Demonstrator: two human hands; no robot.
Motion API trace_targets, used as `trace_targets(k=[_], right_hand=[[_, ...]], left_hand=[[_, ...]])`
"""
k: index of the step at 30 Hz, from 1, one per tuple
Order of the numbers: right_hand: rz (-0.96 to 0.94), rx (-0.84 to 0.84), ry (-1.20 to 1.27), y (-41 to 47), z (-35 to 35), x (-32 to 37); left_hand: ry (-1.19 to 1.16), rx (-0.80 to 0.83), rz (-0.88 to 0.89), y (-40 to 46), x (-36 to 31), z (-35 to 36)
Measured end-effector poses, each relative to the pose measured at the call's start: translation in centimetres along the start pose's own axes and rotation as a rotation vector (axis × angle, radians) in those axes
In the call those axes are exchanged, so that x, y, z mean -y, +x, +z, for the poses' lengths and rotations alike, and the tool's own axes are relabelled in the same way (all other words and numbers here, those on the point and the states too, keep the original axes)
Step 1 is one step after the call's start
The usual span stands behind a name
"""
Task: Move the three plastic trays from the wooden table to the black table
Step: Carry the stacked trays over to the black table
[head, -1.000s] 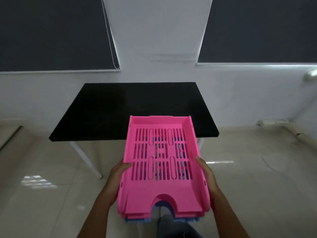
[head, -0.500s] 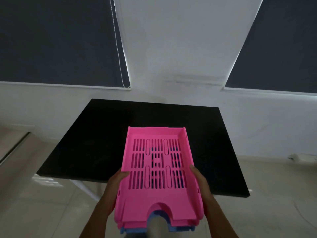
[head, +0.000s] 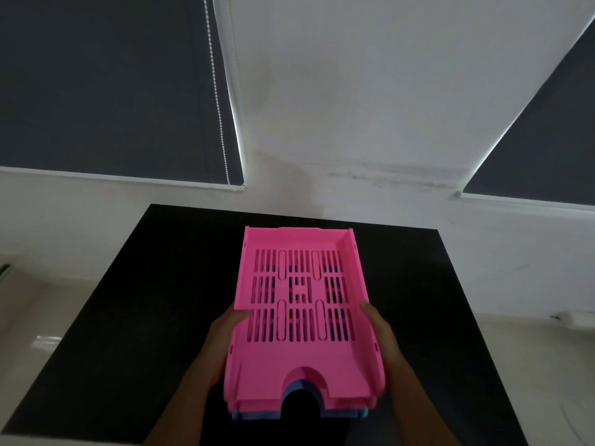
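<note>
A stack of plastic trays (head: pixel 299 358) hangs over the black table (head: pixel 145 300), held by both my hands. The top tray is pink with a slotted floor and a curved notch in its near edge; another pink edge and a blue tray (head: pixel 257 415) peek out beneath it. My left hand (head: pixel 222 336) grips the stack's left side, thumb on the rim. Gripping the right side the same way is my right hand (head: pixel 381 333). Whether the stack touches the tabletop cannot be told.
The black table stands against a white wall (head: pixel 354 107). Dark roller blinds (head: pixel 103 85) hang at upper left and upper right (head: pixel 553 149), with a bead chain (head: pixel 219 111) beside the left one. Pale tiled floor (head: pixel 29 317) shows on both sides.
I have come closer to the black table. The tray stack, earlier over the floor in front of the table, is now above the tabletop. Both hands keep the same grip.
</note>
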State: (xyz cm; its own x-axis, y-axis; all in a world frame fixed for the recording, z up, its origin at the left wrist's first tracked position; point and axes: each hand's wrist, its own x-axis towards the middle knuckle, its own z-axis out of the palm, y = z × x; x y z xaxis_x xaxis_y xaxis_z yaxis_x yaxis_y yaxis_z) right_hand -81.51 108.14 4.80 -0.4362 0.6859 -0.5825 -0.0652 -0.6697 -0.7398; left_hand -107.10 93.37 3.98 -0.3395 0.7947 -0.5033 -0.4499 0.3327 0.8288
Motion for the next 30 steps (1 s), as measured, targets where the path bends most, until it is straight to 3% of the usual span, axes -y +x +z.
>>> trace_targets(k=[9,18,24,30], right_hand=[[-0.068,-0.094,-0.201,5.5,2.2,3.9],[-0.277,-0.066,-0.363,3.3,3.3,4.5],[-0.346,-0.065,-0.396,1.6,-1.4,8.9],[-0.375,-0.174,-0.448,-0.4,-10.6,12.6]], left_hand=[[0.138,0.043,-0.003,5.4,-5.0,-1.1],[0.189,-0.129,0.194,4.2,-6.2,2.0],[0.222,-0.117,0.283,4.4,-6.9,7.3],[0.289,-0.036,0.288,6.2,-4.2,16.6]])
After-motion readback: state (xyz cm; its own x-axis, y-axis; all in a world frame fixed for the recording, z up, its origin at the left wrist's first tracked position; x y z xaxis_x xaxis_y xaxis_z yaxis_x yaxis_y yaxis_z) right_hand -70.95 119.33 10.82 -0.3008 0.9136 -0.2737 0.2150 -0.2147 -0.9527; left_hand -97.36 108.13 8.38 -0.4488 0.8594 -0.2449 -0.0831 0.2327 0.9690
